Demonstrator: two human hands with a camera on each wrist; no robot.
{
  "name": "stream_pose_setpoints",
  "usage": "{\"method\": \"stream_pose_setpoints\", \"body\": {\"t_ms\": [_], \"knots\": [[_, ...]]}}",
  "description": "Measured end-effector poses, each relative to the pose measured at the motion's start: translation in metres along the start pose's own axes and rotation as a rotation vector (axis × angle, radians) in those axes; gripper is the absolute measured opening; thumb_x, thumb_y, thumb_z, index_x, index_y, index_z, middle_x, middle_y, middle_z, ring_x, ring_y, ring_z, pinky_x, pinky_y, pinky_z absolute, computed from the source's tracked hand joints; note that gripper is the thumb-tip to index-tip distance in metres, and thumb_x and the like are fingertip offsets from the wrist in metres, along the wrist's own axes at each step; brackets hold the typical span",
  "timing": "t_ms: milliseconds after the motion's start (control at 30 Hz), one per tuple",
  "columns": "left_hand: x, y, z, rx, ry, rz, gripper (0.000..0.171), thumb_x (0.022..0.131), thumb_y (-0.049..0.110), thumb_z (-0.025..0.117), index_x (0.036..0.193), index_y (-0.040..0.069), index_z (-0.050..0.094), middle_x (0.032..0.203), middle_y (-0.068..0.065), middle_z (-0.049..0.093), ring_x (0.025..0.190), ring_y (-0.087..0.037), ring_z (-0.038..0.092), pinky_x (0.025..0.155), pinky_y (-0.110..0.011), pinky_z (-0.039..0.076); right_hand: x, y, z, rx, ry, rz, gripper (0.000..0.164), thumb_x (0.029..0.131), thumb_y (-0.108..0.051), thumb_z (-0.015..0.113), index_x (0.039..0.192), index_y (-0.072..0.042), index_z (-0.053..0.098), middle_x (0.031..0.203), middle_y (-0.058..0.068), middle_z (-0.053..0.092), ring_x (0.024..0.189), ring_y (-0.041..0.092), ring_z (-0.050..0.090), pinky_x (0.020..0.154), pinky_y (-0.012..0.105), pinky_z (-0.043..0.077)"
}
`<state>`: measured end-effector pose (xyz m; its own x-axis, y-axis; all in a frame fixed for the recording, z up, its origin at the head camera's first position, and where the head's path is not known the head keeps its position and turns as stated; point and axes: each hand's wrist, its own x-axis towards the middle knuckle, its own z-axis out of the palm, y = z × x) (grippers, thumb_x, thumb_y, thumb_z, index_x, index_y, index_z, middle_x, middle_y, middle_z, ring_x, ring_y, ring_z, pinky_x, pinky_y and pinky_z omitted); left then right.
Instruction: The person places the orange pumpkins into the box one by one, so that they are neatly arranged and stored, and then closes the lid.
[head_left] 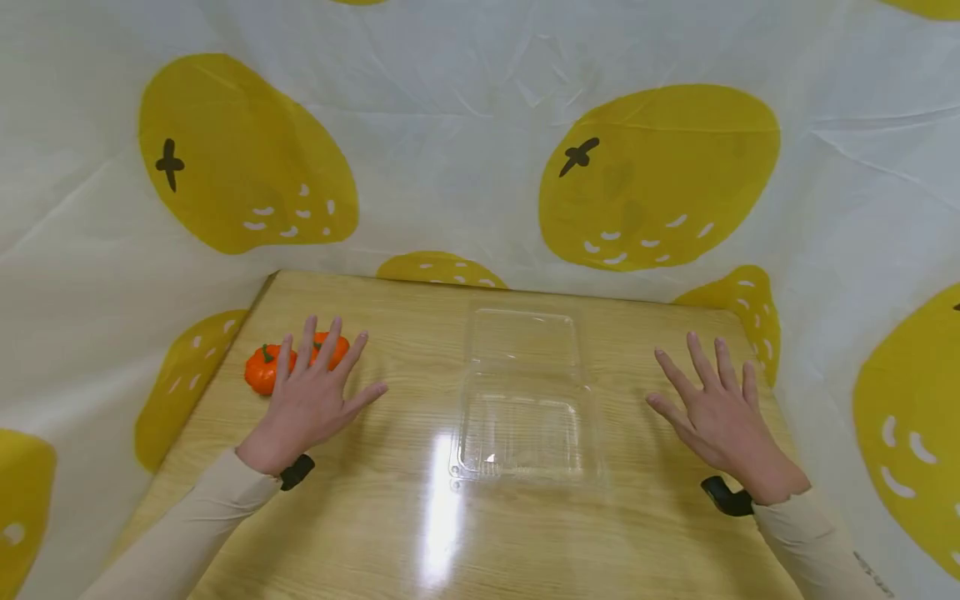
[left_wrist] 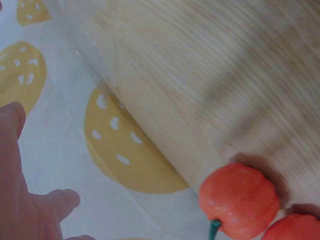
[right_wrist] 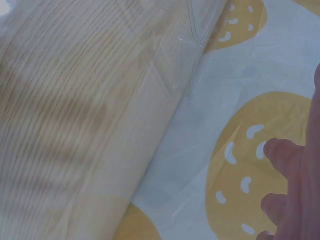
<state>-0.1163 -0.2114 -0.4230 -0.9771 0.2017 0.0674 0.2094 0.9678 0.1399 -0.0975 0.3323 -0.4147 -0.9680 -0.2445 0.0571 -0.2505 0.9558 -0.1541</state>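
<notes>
Two small orange pumpkins with green stems stand side by side at the table's back left: the left pumpkin (head_left: 260, 374) and the right pumpkin (head_left: 339, 352). My left hand (head_left: 309, 406) hovers over them with fingers spread, partly covering both in the head view; it holds nothing. In the left wrist view one pumpkin (left_wrist: 239, 200) shows whole and another (left_wrist: 295, 229) is cut by the frame edge. A clear plastic clamshell box (head_left: 522, 437) lies opened flat mid-table, its lid half (head_left: 525, 337) toward the back. Right of it, my right hand (head_left: 722, 421) is spread and holds nothing.
The wooden table (head_left: 390, 533) carries a bright light reflection near the box. A white curtain (head_left: 450, 167) with yellow fruit prints hangs along the back and both sides of the table. Each wrist wears a black band (head_left: 726, 497).
</notes>
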Motion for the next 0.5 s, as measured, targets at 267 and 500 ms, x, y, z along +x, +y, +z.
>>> {"method": "stream_pose_setpoints", "body": {"t_ms": [267, 500], "knots": [[-0.005, -0.015, 0.005, -0.015, 0.0, -0.018, 0.084, 0.097, 0.073, 0.049, 0.164, 0.025, 0.031, 0.175, -0.019, 0.012, 0.161, -0.048, 0.0, 0.124, -0.075, 0.003, 0.004, -0.005, 0.01, 0.037, -0.012, -0.022, 0.072, 0.107, -0.053, 0.048, 0.167, -0.023, 0.021, 0.175, 0.02, -0.007, 0.158, 0.052, -0.014, 0.118, 0.083, -0.01], [-0.005, -0.032, 0.011, -0.061, -0.001, -0.035, 0.085, 0.098, 0.067, 0.054, 0.165, 0.023, 0.028, 0.174, -0.021, 0.011, 0.161, -0.05, -0.001, 0.123, -0.074, 0.003, 0.008, -0.01, 0.018, 0.059, 0.013, -0.046, 0.073, 0.107, -0.051, 0.049, 0.167, -0.022, 0.019, 0.174, 0.024, 0.0, 0.159, 0.053, -0.009, 0.117, 0.084, -0.003]]}}
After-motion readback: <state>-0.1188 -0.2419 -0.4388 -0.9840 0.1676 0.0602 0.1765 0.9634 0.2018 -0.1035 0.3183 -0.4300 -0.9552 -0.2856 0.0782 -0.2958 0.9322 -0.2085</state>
